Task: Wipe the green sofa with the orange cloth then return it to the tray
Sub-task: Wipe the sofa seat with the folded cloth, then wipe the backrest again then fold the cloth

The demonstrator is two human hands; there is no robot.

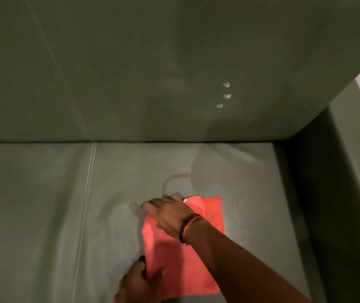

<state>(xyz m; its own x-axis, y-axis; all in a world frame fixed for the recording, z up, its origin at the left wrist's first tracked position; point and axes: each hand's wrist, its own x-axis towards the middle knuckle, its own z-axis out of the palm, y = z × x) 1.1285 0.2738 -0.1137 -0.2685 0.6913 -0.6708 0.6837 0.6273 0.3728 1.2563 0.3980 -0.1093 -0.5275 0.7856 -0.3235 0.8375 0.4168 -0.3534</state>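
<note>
The orange cloth [181,259] lies flat on the seat of the green sofa [43,215], right of the seat's seam. My right hand [168,213] reaches across it from the lower right and rests on its far left corner, fingers spread and blurred. My left hand [139,281] pinches the cloth's near left edge between thumb and fingers. A dark and orange band circles my right wrist. The tray is out of view.
The sofa's backrest [152,62] rises behind the seat, with small light specks [226,96] on it. The armrest [349,182] walls the seat on the right. A seam [87,193] runs down the seat to the left of the cloth.
</note>
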